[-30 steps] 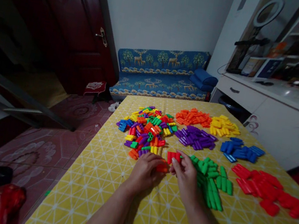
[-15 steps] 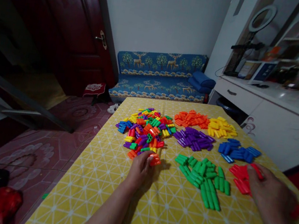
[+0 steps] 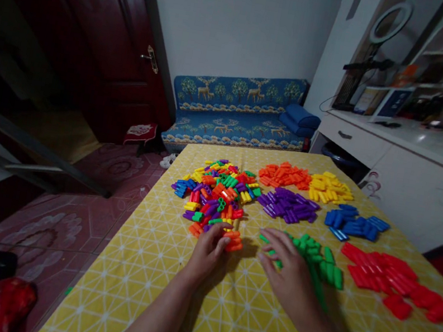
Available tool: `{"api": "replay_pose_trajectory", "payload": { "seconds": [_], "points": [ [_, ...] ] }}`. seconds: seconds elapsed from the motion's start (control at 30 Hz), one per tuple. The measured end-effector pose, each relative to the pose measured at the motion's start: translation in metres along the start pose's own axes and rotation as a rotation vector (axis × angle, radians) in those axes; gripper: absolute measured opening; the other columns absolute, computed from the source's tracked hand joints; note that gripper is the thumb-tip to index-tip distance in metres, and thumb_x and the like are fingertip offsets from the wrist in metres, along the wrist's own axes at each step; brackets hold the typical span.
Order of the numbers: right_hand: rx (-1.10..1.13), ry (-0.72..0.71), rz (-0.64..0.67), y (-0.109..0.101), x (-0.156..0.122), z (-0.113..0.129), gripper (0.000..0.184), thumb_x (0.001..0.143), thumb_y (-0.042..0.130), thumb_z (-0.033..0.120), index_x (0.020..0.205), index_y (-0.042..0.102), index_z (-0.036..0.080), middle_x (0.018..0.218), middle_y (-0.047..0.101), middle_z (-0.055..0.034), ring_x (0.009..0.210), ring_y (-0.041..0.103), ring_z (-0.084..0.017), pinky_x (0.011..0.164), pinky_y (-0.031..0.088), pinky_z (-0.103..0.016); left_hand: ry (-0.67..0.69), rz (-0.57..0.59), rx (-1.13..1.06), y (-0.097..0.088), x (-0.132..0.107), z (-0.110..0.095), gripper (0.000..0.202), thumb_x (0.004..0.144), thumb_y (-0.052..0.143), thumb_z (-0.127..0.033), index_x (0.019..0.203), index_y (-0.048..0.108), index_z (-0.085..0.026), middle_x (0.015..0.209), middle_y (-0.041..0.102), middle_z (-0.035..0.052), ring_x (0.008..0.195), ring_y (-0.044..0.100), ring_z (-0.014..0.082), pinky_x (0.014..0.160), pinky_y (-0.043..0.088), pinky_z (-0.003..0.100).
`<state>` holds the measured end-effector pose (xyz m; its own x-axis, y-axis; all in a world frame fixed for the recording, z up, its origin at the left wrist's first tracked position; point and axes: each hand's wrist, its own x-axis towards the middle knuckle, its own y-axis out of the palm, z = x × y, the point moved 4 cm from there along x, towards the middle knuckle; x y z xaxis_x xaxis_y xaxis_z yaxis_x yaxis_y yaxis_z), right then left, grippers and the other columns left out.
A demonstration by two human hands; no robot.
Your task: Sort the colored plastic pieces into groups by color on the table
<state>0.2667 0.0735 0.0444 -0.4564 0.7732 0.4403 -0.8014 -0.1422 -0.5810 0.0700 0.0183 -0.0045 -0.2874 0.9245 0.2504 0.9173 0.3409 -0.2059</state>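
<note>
My left hand [image 3: 210,246] is closed on an orange plastic piece [image 3: 234,242] made of joined tubes, at the near edge of a mixed-colour pile [image 3: 223,194]. My right hand [image 3: 287,265] holds nothing; its fingers are apart over the left part of the green pieces [image 3: 329,269], hiding some of them. Whether it touches them I cannot tell. To its right lies a heap of red pieces [image 3: 386,273]. Behind are purple pieces [image 3: 288,205] and blue pieces [image 3: 354,223]. Orange pieces [image 3: 285,175] and yellow pieces [image 3: 329,188] lie at the far side.
The table has a yellow patterned cloth [image 3: 132,293]. A blue sofa [image 3: 239,112] stands beyond its far edge. On the right is a white dresser [image 3: 423,177] with a ring light [image 3: 392,22]. A small red stool [image 3: 141,133] is near the dark red door [image 3: 97,43].
My right hand has let go of a red piece at the red heap and moved left over the green pieces. My left hand still holds orange, shifted slightly right.
</note>
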Motion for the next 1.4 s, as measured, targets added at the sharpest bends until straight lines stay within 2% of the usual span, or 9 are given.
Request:
{"api": "replay_pose_trajectory", "payload": {
  "seconds": [0.07, 0.17, 0.37, 0.43, 0.57, 0.67, 0.83, 1.07, 1.4],
  "points": [
    [0.051, 0.020, 0.109, 0.030, -0.001, 0.017, 0.049, 0.086, 0.055, 0.020, 0.134, 0.055, 0.025, 0.130, 0.060, -0.0090, 0.096, 0.068, -0.019, 0.086, 0.059, -0.035, -0.010, 0.044, -0.043, 0.001, -0.001, 0.001, 0.035, 0.093, 0.055, -0.040, 0.120, 0.060, -0.019, 0.090, 0.068, 0.0044, 0.082, 0.062, 0.0178, 0.074, 0.048, 0.027],
    [0.044, 0.049, 0.155, 0.055, -0.002, 0.024, 0.058, 0.082, 0.060, 0.018, 0.140, 0.051, 0.025, 0.124, 0.065, -0.0093, 0.107, 0.066, -0.024, 0.091, 0.058, -0.039, -0.010, 0.068, -0.089, 0.001, -0.003, 0.001, 0.041, 0.091, 0.060, -0.043, 0.124, 0.059, -0.019, 0.089, 0.067, 0.0044, 0.079, 0.061, 0.0169, 0.070, 0.047, 0.025],
    [0.127, 0.075, 0.016, 0.063, -0.005, 0.009, 0.041, 0.087, 0.056, 0.021, 0.128, 0.061, 0.024, 0.118, 0.070, -0.0082, 0.104, 0.068, -0.023, 0.091, 0.057, -0.037, 0.000, 0.018, -0.031, 0.000, -0.002, 0.001, 0.038, 0.088, 0.064, -0.040, 0.120, 0.064, -0.019, 0.073, 0.063, 0.0002, 0.064, 0.055, 0.0137, 0.060, 0.042, 0.023],
    [0.192, 0.110, -0.020, 0.066, -0.009, 0.003, 0.035, 0.088, 0.056, 0.025, 0.122, 0.063, 0.023, 0.117, 0.071, -0.0083, 0.103, 0.069, -0.022, 0.091, 0.057, -0.036, 0.055, -0.076, 0.087, -0.007, 0.000, -0.002, 0.028, 0.090, 0.060, -0.035, 0.112, 0.068, -0.020, 0.077, 0.066, 0.0022, 0.071, 0.059, 0.0160, 0.066, 0.045, 0.026],
    [0.288, 0.202, 0.006, 0.076, -0.018, -0.007, 0.032, 0.088, 0.055, 0.029, 0.117, 0.064, 0.021, 0.107, 0.074, -0.0082, 0.097, 0.071, -0.021, 0.086, 0.058, -0.033, 0.205, -0.456, 0.424, -0.037, 0.002, -0.011, 0.018, 0.089, 0.053, -0.022, 0.097, 0.069, -0.021, 0.097, 0.070, 0.0062, 0.096, 0.061, 0.0221, 0.088, 0.045, 0.035],
    [0.271, 0.241, 0.050, 0.082, -0.020, -0.010, 0.030, 0.086, 0.056, 0.028, 0.114, 0.066, 0.022, 0.101, 0.075, -0.0070, 0.092, 0.072, -0.020, 0.079, 0.059, -0.029, 0.175, -0.567, 0.627, -0.053, 0.001, -0.013, 0.019, 0.079, 0.054, -0.013, 0.089, 0.068, -0.021, 0.095, 0.068, 0.0057, 0.096, 0.060, 0.0235, 0.088, 0.045, 0.037],
    [0.306, 0.256, 0.087, 0.086, -0.018, -0.016, 0.032, 0.087, 0.055, 0.030, 0.117, 0.064, 0.024, 0.104, 0.075, -0.0056, 0.093, 0.072, -0.018, 0.077, 0.059, -0.026, 0.021, -0.427, 0.886, -0.052, -0.002, -0.009, 0.016, 0.077, 0.065, -0.028, 0.089, 0.074, -0.023, 0.098, 0.065, 0.0073, 0.096, 0.058, 0.0257, 0.087, 0.047, 0.038],
    [0.328, 0.291, 0.101, 0.086, -0.019, -0.018, 0.032, 0.087, 0.056, 0.031, 0.117, 0.064, 0.023, 0.101, 0.075, -0.0055, 0.090, 0.073, -0.019, 0.075, 0.059, -0.027, -0.118, -0.249, 1.025, -0.042, -0.003, -0.003, 0.055, 0.071, 0.076, -0.050, 0.122, 0.068, -0.031, 0.124, 0.059, 0.0098, 0.111, 0.053, 0.0312, 0.092, 0.045, 0.043],
    [0.319, 0.302, 0.108, 0.083, -0.017, -0.012, 0.029, 0.087, 0.057, 0.030, 0.114, 0.065, 0.025, 0.098, 0.076, -0.0037, 0.087, 0.074, -0.017, 0.074, 0.059, -0.025, -0.055, -0.336, 0.953, -0.038, 0.004, -0.001, 0.040, 0.070, 0.075, -0.045, 0.100, 0.068, -0.018, 0.107, 0.057, 0.0105, 0.104, 0.053, 0.0285, 0.092, 0.047, 0.041]
  ]
}}
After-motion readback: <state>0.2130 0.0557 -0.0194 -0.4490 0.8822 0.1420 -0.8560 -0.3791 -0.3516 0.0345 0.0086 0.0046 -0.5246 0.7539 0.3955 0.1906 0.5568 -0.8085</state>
